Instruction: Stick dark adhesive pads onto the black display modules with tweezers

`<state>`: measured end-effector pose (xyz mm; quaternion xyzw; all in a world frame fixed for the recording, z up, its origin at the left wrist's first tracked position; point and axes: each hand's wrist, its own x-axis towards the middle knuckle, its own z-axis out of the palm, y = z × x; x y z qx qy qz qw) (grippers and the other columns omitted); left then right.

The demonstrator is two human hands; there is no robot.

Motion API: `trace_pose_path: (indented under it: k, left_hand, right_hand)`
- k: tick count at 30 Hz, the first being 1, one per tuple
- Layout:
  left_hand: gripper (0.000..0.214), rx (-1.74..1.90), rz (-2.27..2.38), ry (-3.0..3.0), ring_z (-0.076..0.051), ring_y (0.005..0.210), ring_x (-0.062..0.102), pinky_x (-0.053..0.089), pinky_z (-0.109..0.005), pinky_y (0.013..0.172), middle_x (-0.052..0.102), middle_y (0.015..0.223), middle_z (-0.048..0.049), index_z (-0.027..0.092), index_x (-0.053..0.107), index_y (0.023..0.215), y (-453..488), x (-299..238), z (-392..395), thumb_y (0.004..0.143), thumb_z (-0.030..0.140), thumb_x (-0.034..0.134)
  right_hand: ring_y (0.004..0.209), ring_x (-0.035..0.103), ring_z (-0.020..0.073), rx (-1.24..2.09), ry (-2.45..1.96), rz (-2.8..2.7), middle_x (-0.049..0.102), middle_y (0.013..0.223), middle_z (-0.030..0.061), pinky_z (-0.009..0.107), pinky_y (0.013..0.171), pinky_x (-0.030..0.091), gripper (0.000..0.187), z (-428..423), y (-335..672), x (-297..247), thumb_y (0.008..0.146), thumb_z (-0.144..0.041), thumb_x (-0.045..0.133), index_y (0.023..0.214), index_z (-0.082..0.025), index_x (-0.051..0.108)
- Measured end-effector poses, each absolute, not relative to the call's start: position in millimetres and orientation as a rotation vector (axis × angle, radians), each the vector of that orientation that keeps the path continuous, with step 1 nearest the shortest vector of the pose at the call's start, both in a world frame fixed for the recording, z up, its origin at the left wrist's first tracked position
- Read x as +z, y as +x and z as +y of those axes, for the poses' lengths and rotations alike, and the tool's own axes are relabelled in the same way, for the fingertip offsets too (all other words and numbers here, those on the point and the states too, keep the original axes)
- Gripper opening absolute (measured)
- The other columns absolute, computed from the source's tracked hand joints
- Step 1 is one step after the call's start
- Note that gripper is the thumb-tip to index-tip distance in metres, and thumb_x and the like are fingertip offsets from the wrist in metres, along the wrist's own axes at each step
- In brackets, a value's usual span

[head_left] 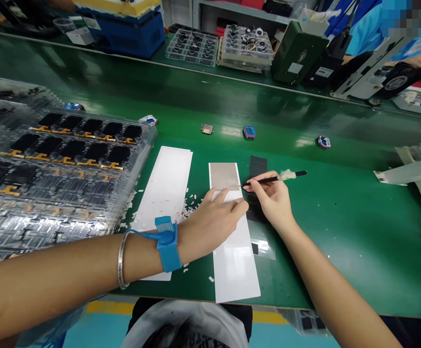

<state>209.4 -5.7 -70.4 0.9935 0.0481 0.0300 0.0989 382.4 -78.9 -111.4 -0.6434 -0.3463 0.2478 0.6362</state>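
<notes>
My left hand (pixel 214 220) lies across a long white sheet (pixel 235 266), its fingers apart and pressing near the edge of a grey-beige section (pixel 224 176) at the far end. A blue wrist strap (pixel 169 244) with a cable is on that arm. My right hand (pixel 273 200) grips slim black tweezers (pixel 268 180), wrapped in pale material near the back end. Their tip meets the right edge of the grey-beige section; whether it holds anything is too small to tell. Dark strips on clear film (pixel 258 166) lie partly under my right hand.
White sheets (pixel 167 179) with small scraps (pixel 189 208) lie left of my hand. Clear trays (pixel 138 159) of black screens with orange flex cables fill the left side. Small watch-like cases (pixel 249 132) line the back. A metal arm (pixel 409 170) juts in from the right.
</notes>
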Motion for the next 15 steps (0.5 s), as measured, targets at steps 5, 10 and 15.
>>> trace_pose_path:
  k: [5,10,15]
  left_hand:
    - [0.021,0.102,0.155,2.934,-0.033,0.124,0.049,0.037,-0.052,0.104,0.064,0.116,-0.0117,0.012,0.053,0.109,211,-68,-6,0.099,0.012,0.034]
    - [0.018,0.15,0.18,2.846,-0.034,0.128,0.047,0.038,-0.052,0.102,0.065,0.112,-0.0133,0.012,0.052,0.107,212,-71,-6,0.099,0.013,0.035]
    - [0.019,0.142,0.176,2.8,-0.036,0.13,0.045,0.039,-0.055,0.1,0.065,0.112,-0.0142,0.012,0.049,0.111,211,-74,-5,0.098,0.009,0.035]
  right_hand:
    - [0.062,0.07,0.0153,0.617,-1.441,-0.771,0.068,0.072,0.0017,0.029,0.064,0.06,0.034,-81,378,-104,0.073,-0.043,0.079,0.08,-0.017,0.058]
    - [0.062,0.07,0.015,0.545,-1.383,-0.714,0.071,0.075,0.0024,0.028,0.062,0.06,0.027,-90,373,-85,0.075,-0.036,0.079,0.081,-0.018,0.059]
    - [0.064,0.072,0.0157,0.385,-1.318,-0.617,0.071,0.075,0.0018,0.027,0.064,0.061,0.02,-102,365,-61,0.076,-0.027,0.079,0.081,-0.017,0.062]
